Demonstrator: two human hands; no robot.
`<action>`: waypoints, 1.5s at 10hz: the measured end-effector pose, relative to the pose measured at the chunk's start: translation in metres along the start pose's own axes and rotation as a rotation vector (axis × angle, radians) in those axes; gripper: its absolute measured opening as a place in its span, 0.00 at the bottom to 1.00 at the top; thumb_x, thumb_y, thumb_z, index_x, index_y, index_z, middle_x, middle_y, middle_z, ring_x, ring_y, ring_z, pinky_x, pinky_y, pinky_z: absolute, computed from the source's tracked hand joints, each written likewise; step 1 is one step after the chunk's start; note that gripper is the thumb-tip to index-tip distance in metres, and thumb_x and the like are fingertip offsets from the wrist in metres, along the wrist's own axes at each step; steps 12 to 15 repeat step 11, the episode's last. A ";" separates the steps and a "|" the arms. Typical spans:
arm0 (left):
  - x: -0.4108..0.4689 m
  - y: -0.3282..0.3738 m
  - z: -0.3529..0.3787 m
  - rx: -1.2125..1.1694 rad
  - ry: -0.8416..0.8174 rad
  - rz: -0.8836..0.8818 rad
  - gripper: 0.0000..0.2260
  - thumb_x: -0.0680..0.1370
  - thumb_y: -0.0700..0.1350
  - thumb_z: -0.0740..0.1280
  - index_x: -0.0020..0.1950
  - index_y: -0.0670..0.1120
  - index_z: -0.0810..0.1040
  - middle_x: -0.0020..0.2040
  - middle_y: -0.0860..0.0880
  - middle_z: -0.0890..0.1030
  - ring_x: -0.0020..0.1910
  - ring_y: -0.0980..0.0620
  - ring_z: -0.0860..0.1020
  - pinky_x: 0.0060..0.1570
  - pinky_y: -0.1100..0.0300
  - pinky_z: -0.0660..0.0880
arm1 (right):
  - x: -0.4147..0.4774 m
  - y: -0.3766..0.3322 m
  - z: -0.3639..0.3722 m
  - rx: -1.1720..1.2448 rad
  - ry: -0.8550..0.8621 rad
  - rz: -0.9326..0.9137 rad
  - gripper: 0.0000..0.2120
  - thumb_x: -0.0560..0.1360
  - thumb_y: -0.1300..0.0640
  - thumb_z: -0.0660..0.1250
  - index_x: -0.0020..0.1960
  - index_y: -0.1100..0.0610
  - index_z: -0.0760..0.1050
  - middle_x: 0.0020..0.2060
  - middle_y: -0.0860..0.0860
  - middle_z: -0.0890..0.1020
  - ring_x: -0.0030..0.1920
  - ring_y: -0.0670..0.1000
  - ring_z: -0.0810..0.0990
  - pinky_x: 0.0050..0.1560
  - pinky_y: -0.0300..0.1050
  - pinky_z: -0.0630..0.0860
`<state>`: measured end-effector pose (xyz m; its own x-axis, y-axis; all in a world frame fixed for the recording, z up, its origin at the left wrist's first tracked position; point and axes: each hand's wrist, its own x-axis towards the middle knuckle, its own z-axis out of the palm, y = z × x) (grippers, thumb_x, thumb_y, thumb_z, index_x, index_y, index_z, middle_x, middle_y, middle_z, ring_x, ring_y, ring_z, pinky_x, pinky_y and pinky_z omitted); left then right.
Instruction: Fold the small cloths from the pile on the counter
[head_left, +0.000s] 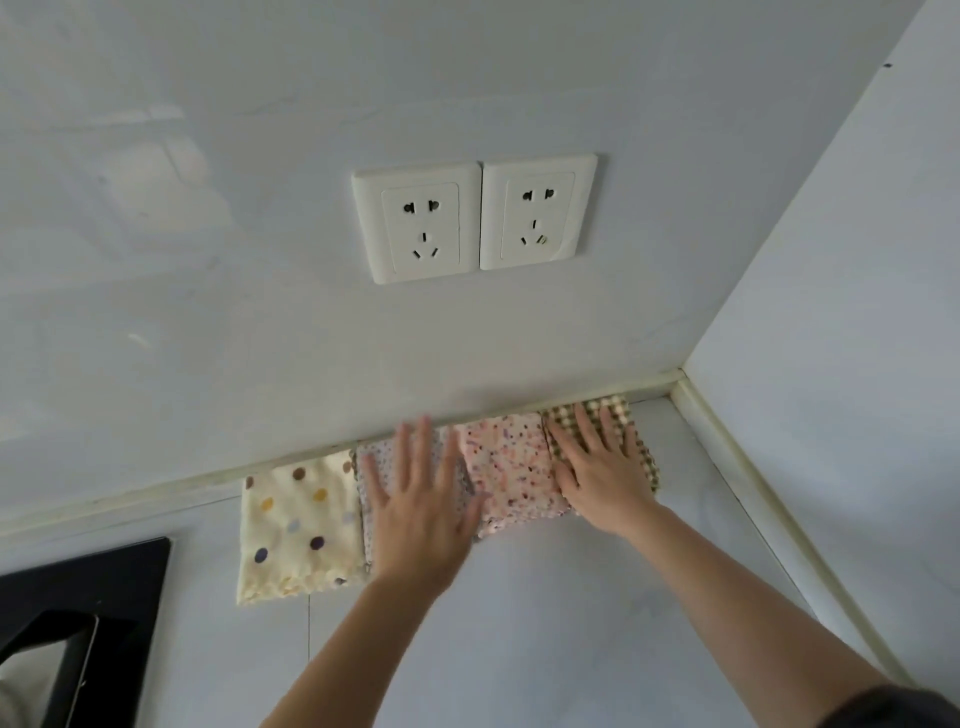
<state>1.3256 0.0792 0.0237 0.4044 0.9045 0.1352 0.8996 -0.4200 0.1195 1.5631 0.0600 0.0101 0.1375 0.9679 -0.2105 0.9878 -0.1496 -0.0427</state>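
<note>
Several folded small cloths lie in a row against the back wall on the pale counter (545, 613). From the left: a cream cloth with coloured polka dots (296, 525), a white cloth with tiny speckles (387, 457), a pink speckled cloth (511, 467), and a brown-and-cream checked cloth (618, 415) at the right end. My left hand (421, 514) lies flat with spread fingers on the tiny-speckled cloth and is blurred. My right hand (602, 473) rests flat on the checked cloth, its thumb side over the pink cloth's edge.
Two white wall sockets (475, 218) sit on the wall above the cloths. A black stove top (88, 618) fills the lower left corner. A side wall (841, 364) closes the counter on the right, meeting it along a cream strip.
</note>
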 end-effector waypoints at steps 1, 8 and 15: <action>0.008 0.025 0.021 0.046 -0.164 0.136 0.28 0.81 0.63 0.46 0.77 0.53 0.59 0.78 0.45 0.56 0.76 0.39 0.56 0.67 0.30 0.59 | 0.003 0.006 0.000 0.014 -0.030 0.009 0.33 0.73 0.37 0.32 0.78 0.41 0.36 0.77 0.52 0.34 0.77 0.61 0.34 0.76 0.64 0.38; -0.019 -0.049 0.008 0.076 -0.141 -0.218 0.34 0.73 0.73 0.38 0.77 0.63 0.48 0.80 0.46 0.48 0.78 0.38 0.45 0.64 0.25 0.48 | -0.006 -0.030 -0.003 0.032 0.043 -0.053 0.30 0.72 0.27 0.31 0.72 0.30 0.29 0.74 0.49 0.27 0.72 0.63 0.25 0.66 0.76 0.31; -0.020 -0.035 0.024 0.110 -0.250 -0.005 0.30 0.76 0.71 0.44 0.75 0.62 0.61 0.77 0.48 0.62 0.75 0.39 0.60 0.60 0.23 0.60 | -0.008 -0.057 0.014 -0.006 -0.054 -0.223 0.27 0.75 0.28 0.35 0.71 0.29 0.31 0.75 0.43 0.30 0.73 0.61 0.26 0.66 0.78 0.32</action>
